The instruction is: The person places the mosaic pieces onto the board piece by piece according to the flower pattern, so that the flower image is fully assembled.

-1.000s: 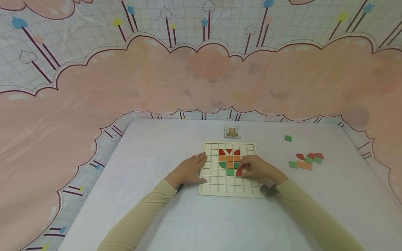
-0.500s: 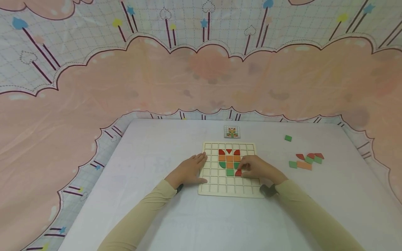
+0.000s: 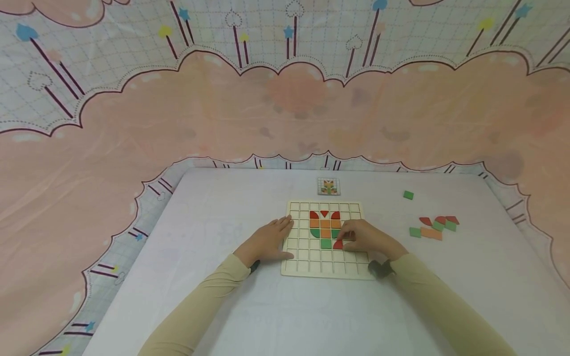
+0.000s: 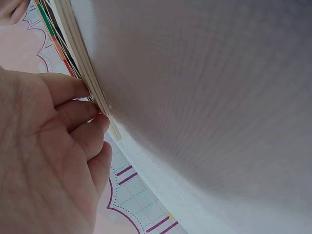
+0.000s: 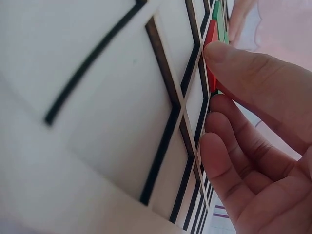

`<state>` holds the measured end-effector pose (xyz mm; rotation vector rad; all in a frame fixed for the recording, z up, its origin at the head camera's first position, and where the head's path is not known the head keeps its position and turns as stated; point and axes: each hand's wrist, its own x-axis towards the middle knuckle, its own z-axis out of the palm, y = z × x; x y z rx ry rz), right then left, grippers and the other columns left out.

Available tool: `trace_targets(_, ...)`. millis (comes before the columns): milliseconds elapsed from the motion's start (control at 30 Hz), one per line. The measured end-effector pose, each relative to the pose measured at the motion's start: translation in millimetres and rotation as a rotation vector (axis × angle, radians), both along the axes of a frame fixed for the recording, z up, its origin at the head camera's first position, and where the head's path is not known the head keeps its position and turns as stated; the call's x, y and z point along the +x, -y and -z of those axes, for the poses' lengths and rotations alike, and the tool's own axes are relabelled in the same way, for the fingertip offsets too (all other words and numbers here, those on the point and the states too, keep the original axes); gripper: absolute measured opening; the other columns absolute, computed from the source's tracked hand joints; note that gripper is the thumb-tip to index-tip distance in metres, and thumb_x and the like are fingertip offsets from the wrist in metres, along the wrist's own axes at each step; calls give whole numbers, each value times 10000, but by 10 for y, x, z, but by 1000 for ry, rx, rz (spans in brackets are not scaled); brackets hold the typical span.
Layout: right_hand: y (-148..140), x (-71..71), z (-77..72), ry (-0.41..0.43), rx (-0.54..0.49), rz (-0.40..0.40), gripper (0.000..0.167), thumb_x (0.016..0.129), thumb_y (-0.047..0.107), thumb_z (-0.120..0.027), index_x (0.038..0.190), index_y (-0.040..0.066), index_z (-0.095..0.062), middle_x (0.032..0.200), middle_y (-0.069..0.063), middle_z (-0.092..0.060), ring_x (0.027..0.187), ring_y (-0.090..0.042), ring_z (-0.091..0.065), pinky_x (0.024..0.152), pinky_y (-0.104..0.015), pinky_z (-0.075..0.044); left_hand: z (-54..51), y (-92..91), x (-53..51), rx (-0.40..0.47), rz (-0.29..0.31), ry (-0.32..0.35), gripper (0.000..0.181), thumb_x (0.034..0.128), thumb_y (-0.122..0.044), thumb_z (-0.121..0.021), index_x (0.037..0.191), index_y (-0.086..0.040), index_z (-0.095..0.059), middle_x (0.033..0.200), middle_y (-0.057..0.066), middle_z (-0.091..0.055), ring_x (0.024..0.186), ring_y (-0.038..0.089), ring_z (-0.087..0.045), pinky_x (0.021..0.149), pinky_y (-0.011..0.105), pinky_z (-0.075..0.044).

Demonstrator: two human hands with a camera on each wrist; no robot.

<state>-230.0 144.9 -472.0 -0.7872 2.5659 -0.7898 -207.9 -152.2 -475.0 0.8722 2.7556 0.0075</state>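
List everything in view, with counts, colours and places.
Patterned cloth: count unclear, mostly pink and white, background.
Table: one, white, before the cloth.
Grid board: one, pale, on the table.
Pattern card: one, multicoloured, beyond the board.
Placed tiles: three red, four orange, three green, on the grid.
Pinched tile: one, red, at the grid.
Loose tiles: three red, four green, orange count unclear, right of the board.
Sleeves: two, tan, on the arms.
Left hand: one, bare, at the board's left edge.
Right hand: one, bare, pinching the red tile.
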Motion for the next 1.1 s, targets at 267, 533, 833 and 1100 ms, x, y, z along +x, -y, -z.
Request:
trace_targets(267,-34,-11,-3,-4,-3,-10,168,762,161,-775,923,180,-729,939,35,-628,819,-124,-509,736,-230,-481,16,8,-17,-7,11,-16,936,853,-617,-521,1492,-17,-196,1576,134,-156,1462,238,-179,1202,354,-197)
trace_targets(533,-234,-2,-130,-5,-123,8,218,774,149,-762,981,113,-707,983,-10,-669,868,-157,-570,796,-303,-521,24,15,-7,15,12,-16,929,850,-606,-536,1488,-12,-214,1572,139,-173,1458,244,-195,1198,362,-209)
trace_targets(833,-724,-38,-321,-136,-194,24,275,784,74,-739,1048,26,-680,1033,-111,-682,939,-208,-628,856,-292,-552,2,2,14,-2,14,-12,928,856,-608,-524,1491,-13,-200,1575,136,-164,1461,241,-186,1201,361,-202)
trace_targets(1100,-1250,25,-488,-233,-154,131,300,778,63,-740,1061,-8,-670,1064,-159,-680,897,-1,-614,839,-393,-558,-1,-1,13,6,9,-15,927,853,-605,-532,1488,-11,-211,1573,137,-174,1460,237,-191,1198,363,-211)
